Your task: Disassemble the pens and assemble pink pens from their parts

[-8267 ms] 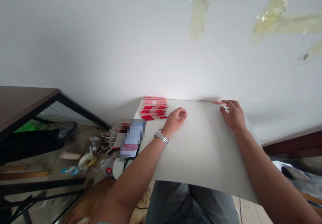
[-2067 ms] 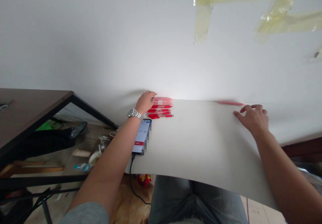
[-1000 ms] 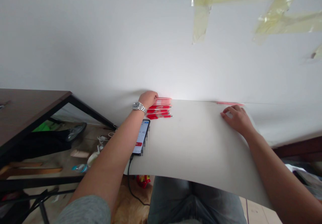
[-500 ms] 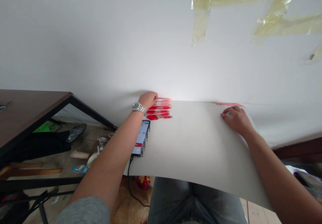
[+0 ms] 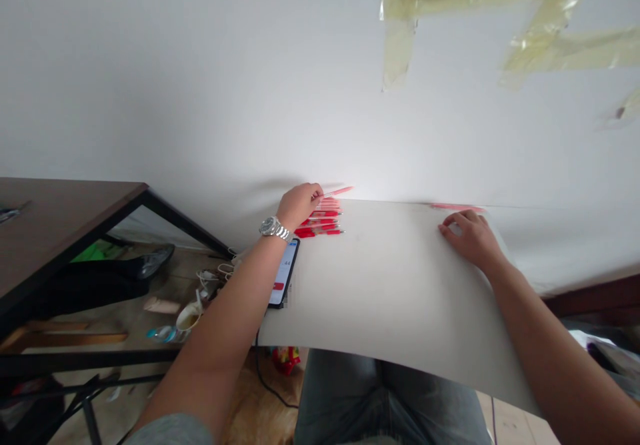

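Observation:
My left hand [image 5: 302,203], with a silver watch at its wrist, pinches a pink pen [image 5: 340,191] whose tip points right and slightly up, close to the wall. Just below it lies a row of several red and pink pens [image 5: 323,223], side by side on the white table; the hand hides their left ends. On the table's right side rests my right hand [image 5: 469,237], fingers loosely curled, holding nothing that I can see. Behind that hand a pinkish pen [image 5: 457,207] lies along the wall edge.
A phone [image 5: 286,275] with a lit screen lies at the left of the white table [image 5: 380,285], partly behind my left forearm. Further left stands a dark-topped desk [image 5: 65,211]. Yellowed tape [image 5: 400,31] sticks to the wall. A cup [image 5: 189,316] and a bottle are on the floor.
My left hand has lifted a pink pen off the top of the row and moved slightly right with it. The right hand has stayed in place.

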Demonstrator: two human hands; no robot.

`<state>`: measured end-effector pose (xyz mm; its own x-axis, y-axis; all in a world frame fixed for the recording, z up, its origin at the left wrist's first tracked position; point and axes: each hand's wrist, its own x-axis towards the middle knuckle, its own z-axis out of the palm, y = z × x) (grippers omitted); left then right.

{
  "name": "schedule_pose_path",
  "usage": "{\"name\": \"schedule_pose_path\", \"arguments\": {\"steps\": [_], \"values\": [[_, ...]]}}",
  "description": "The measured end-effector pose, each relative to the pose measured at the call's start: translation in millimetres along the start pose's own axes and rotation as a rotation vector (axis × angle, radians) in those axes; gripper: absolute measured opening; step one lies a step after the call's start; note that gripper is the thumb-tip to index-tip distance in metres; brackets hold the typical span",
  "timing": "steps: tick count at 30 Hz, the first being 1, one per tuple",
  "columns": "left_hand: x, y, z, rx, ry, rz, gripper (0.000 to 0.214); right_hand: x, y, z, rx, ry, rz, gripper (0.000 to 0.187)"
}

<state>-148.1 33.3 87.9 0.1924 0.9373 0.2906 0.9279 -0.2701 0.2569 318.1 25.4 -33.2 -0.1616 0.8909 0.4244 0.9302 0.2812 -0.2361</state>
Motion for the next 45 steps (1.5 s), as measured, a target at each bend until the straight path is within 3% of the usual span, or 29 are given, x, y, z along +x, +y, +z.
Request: {"name": "schedule_pose_path", "arguments": {"steps": [5, 9, 13, 19, 25, 32, 38, 42, 45], "values": [[-16.2, 32.5, 24.9, -0.434, -0.018, -0.037, 0.011, -0.8, -1.1, 1.9, 0.002, 0.025, 0.003, 0.029], [-23.3, 60.7, 54.2, -0.631, -0.004, 0.021, 0.009, -0.4, 0.6, 6.7, 0.021, 0.056, 0.0, 0.028], [-31.9, 97.4, 79.5, -0.933, -0.098, -0.05, 0.016, 0.1, 2.3, 9.9, 0.036, 0.071, 0.005, 0.029], [-41.5, 140.1, 111.3, -1.258, -0.135, -0.095, 0.024, 1.2, 3.2, 11.3, 0.045, 0.082, -0.011, 0.029], [-42.8, 144.2, 131.1, -1.306, -0.081, -0.1, 0.027, 3.0, 1.3, 10.3, 0.061, 0.078, -0.006, 0.027], [-43.4, 142.3, 132.4, -1.268, -0.059, -0.079, 0.028, 10.3, -8.2, -3.4, 0.112, -0.005, 0.005, 0.024], [-43.4, 141.6, 130.2, -1.296, -0.078, -0.099, 0.033, 11.1, -64.2, -24.4, 0.504, -0.126, 0.089, 0.03], [-43.5, 140.2, 130.0, -1.308, -0.104, -0.078, 0.037, 3.4, -107.6, -20.9, 0.808, -0.195, 0.177, 0.039], [-43.7, 139.9, 129.2, -1.301, -0.127, -0.039, 0.036, -1.6, -125.7, -14.9, 0.965, -0.219, 0.21, 0.046]]}}
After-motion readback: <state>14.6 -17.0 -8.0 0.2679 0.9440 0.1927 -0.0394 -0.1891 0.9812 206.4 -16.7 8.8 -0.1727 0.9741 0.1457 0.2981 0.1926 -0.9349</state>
